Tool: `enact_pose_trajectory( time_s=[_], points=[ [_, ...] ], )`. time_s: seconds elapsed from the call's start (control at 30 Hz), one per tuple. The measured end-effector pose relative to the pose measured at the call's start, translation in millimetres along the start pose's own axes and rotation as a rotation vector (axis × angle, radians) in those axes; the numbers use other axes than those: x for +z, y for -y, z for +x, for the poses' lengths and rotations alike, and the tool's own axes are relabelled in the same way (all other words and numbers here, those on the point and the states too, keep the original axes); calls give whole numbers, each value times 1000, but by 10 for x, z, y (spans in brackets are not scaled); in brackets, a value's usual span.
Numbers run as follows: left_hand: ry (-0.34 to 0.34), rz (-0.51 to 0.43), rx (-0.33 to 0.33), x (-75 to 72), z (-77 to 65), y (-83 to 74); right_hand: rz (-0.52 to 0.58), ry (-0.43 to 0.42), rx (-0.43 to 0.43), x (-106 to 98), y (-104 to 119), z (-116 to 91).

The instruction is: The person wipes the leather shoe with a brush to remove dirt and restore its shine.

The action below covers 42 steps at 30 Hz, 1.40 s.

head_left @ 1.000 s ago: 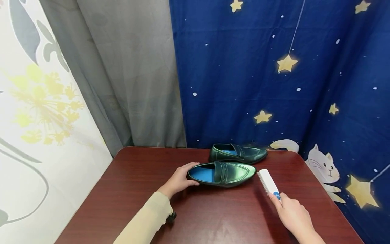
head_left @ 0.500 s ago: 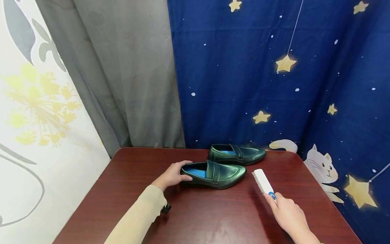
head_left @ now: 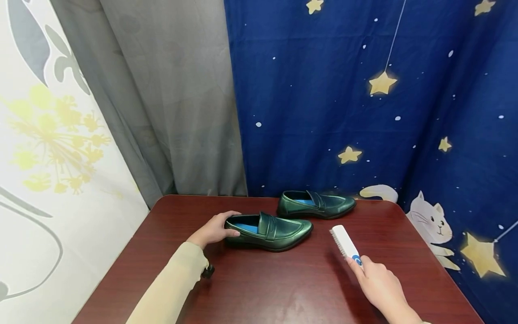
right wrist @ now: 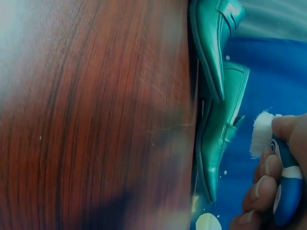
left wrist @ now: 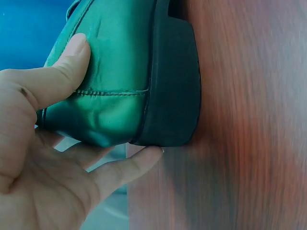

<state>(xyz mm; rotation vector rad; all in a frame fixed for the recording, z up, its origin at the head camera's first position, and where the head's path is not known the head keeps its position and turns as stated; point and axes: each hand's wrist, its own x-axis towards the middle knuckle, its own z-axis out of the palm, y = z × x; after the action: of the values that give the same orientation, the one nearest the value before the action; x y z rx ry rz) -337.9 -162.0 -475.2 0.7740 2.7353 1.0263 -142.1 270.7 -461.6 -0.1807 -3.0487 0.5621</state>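
Observation:
A dark green loafer point(head_left: 283, 231) with a blue insole lies on the table, toe to the right. My left hand point(head_left: 214, 230) grips its heel; in the left wrist view the thumb presses the side by the opening and a finger lies at the heel's bottom edge. My right hand point(head_left: 380, 283) holds a white brush point(head_left: 345, 241) above the table, bristles facing left, to the right of the loafer's toe. In the right wrist view the fingers curl round its blue and white handle point(right wrist: 289, 191).
A matching green loafer point(head_left: 317, 204) stands behind, close to the table's back edge. The reddish-brown wooden table point(head_left: 259, 288) backs onto a grey curtain point(head_left: 194, 99) and a blue starry curtain point(head_left: 311, 99). A dark object point(head_left: 208, 271) sits under the left wrist.
My left hand has drawn the front loafer to the left, away from the rear loafer. My right hand with the brush has shifted slightly left.

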Motion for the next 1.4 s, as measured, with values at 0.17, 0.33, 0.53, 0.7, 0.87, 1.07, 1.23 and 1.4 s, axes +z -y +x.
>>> enact_pose_trajectory(
  time_s=[0.17, 0.33, 0.53, 0.7, 0.87, 1.07, 1.23, 1.4],
  points=[
    [-12, 19, -22, -131, -59, 97, -7, -7, -12, 18, 15, -20],
    [-33, 41, -25, -290, -131, 213, -8, -13, -10, 25, 8, -31],
    [-64, 55, -15, -458, -198, 415, -9, -18, -13, 33, -16, -28],
    [-83, 27, -28, -567, -254, 542, -10, -16, -12, 37, -32, -18],
    [-118, 8, -80, -622, -293, 631, -10, -16, -9, 44, -47, -13],
    [-185, 26, -117, -625, -289, 661, -14, -22, -7, 34, -58, -27],
    [-246, 54, -152, -601, -287, 634, -11, -24, -13, 31, -64, -37],
    [-273, 66, -170, -573, -283, 638, -13, -39, -12, 44, -79, -57]
  ],
)
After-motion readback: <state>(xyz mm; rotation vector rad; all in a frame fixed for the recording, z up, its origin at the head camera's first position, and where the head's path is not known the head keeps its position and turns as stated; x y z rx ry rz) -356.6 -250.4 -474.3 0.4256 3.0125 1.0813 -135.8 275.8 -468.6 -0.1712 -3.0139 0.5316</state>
